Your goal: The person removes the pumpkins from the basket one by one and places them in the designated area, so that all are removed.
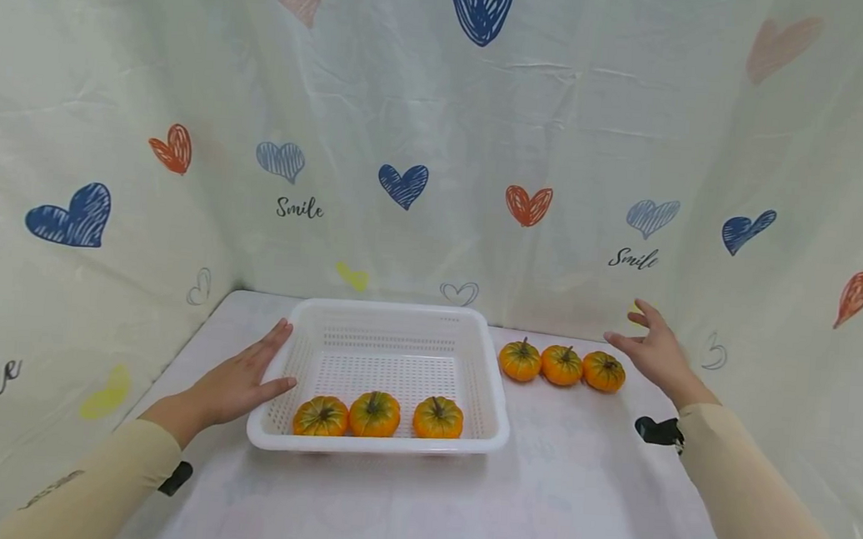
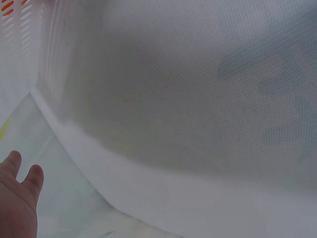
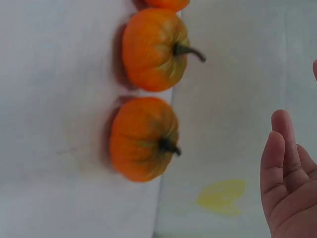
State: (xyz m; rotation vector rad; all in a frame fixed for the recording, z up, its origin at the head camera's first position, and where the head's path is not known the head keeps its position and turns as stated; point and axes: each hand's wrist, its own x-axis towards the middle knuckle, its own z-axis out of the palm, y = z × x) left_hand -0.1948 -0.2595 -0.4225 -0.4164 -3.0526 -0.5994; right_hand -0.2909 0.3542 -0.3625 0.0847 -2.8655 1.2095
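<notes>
A white plastic basket (image 1: 381, 446) with slotted walls stands on the table, three small orange-green pumpkins (image 1: 375, 414) lined up along its near side. My left hand (image 1: 239, 380) rests at the basket's left rim, its fingers extended and thumb spread over the edge. To the right of the basket, three more pumpkins (image 1: 562, 365) sit in a row near the back edge of the table. My right hand (image 1: 655, 349) is raised just beyond the rightmost one, fingers apart and holding nothing. In the right wrist view its fingers (image 3: 272, 163) show beside two pumpkins (image 3: 143, 139).
A white cloth covers the table (image 1: 551, 495). Behind and on both sides hangs a pale curtain (image 1: 442, 120) printed with hearts and the word Smile, close to the table's back edge. Black straps (image 1: 658, 431) sit at both wrists.
</notes>
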